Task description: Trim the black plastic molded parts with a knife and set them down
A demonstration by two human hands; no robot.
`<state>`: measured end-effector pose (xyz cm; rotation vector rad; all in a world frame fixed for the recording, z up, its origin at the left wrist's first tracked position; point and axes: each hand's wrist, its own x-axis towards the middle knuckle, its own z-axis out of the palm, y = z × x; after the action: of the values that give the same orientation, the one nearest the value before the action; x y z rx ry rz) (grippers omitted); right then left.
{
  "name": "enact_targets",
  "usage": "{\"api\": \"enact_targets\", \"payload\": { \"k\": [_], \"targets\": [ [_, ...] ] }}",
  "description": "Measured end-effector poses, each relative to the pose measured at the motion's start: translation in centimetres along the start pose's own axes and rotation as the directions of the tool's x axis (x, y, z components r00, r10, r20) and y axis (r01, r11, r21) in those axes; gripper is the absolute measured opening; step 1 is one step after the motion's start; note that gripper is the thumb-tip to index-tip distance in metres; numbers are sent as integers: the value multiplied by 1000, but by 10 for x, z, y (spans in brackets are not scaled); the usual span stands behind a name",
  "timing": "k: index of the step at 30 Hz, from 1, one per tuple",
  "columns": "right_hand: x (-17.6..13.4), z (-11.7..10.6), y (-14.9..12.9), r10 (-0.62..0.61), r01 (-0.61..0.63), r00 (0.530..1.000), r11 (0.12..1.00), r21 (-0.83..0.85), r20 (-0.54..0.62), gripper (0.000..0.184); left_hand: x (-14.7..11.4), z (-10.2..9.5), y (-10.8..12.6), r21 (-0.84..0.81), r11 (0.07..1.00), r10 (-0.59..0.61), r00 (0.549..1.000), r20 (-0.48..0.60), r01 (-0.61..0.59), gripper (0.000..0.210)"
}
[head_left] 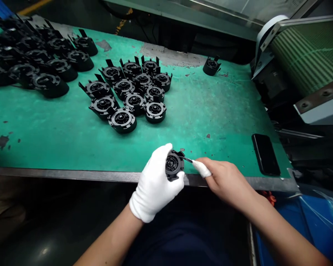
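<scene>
My left hand (157, 179), in a white glove, is wrapped around a round black plastic housing (174, 165) above the table's front edge. The ribbed face of the housing is turned up, and the glove hides its left side. From the right comes my right hand (224, 175), bare except for a white cover on one digit. Its closed fingers grip a slim dark tool (187, 159) whose tip meets the housing's upper right rim. Most of this tool is hidden in the fingers, so its exact kind cannot be made out.
Several similar black housings (123, 120) stand grouped on the green tabletop (199, 114), with a larger blurred cluster (48, 81) at left. One housing (211, 65) stands apart at the back. A phone (265, 154) lies right, below a green conveyor belt (310, 51). A blue bin (299, 229) is lower right.
</scene>
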<state>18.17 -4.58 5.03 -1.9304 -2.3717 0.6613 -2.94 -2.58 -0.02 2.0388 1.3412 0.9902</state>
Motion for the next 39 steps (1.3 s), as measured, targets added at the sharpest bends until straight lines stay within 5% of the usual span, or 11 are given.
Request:
{"api": "enact_targets", "payload": {
  "k": [6,13,20,25,33,39],
  "targets": [
    [-7,6,4,-207,200,978,963,182,25,42,4,-22,-11,-3,999,35,983,179,-35,81],
    [7,-4,3,-266,233,947,954,187,179,51,18,-22,-16,-15,999,44,956,292,-41,86],
    [8,-3,12,-264,235,948,958,166,179,51,31,-30,-18,-83,995,78,927,367,-51,86],
    [12,-7,10,-292,237,918,947,219,270,55,42,-34,-17,-100,993,104,873,476,-64,87],
    [9,0,9,-249,250,955,968,16,163,57,44,-33,-18,-101,992,118,873,472,-80,88],
    [30,-20,7,-325,327,898,944,42,297,45,48,-34,-22,-94,987,160,842,515,-130,88]
  ]
}}
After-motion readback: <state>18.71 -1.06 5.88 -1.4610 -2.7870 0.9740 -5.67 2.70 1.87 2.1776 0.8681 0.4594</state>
